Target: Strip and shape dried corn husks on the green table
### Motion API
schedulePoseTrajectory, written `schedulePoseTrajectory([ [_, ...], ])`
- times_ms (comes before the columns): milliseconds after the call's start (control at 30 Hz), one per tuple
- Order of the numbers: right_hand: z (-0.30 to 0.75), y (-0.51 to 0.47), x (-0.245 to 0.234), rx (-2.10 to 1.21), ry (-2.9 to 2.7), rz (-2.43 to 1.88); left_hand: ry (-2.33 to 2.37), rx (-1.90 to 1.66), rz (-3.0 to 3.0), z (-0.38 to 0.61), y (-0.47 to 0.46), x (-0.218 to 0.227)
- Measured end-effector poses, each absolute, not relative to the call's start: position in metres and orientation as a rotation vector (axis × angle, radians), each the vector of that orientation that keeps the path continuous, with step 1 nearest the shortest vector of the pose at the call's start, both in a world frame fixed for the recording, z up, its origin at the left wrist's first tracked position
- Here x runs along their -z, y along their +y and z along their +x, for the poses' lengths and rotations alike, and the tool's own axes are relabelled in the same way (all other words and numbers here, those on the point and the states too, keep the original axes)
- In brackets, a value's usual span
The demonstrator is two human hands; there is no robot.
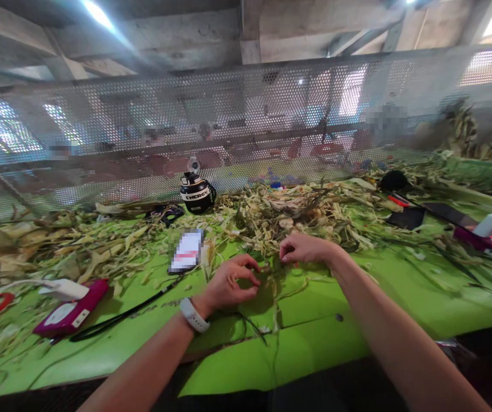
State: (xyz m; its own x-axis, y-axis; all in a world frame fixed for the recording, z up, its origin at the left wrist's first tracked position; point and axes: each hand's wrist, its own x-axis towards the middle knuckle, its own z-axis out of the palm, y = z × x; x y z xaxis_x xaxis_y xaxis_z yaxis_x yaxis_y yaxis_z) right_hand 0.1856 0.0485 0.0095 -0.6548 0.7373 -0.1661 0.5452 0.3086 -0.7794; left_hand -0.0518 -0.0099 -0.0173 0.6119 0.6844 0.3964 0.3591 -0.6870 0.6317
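My left hand (232, 281), with a white watch (194, 315) at its wrist, is over the green table in the middle. Its thumb and fingers curl into a ring with the tips close together; whatever they hold is too small to make out. My right hand (304, 249) is just right of it, fingers bent and pressed together in a pinch. What is in that pinch is hidden. Between and below the hands hangs a thin pale strip of dried husk (276, 306). Right behind them lies a heap of dried corn husks (297, 214).
A phone (187, 250) with a lit screen lies left of the heap. Behind it stands a black jar labelled ENERGY (197, 194). A magenta power bank (72, 309) with a white cable is at the left. Along the back runs a perforated metal screen (229, 114). Husks litter the green tabletop (314, 343).
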Motion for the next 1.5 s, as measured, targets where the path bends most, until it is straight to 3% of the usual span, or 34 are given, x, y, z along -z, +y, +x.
schedulePoseTrajectory([
  [533, 0.171, 0.035, -0.014, -1.832, -1.636, -0.907, 0.759, -1.113, 1.430, -0.044, -0.013, 0.012],
  [867, 0.161, 0.030, -0.012, -2.025, -1.419, -0.681, 0.807, -0.928, 1.148, -0.036, -0.013, 0.016],
  [1000, 0.156, 0.027, -0.012, -1.884, -1.569, -0.776, 0.866, -0.943, 1.154, -0.037, -0.010, 0.017],
  [1333, 0.146, 0.029, 0.003, -1.008, -2.317, -1.032, 1.048, -0.828, 1.323, -0.042, -0.007, 0.014],
  [1500, 0.141, 0.023, -0.005, -0.776, -2.437, -1.152, 1.073, -0.793, 1.384, -0.045, -0.006, 0.015],
])
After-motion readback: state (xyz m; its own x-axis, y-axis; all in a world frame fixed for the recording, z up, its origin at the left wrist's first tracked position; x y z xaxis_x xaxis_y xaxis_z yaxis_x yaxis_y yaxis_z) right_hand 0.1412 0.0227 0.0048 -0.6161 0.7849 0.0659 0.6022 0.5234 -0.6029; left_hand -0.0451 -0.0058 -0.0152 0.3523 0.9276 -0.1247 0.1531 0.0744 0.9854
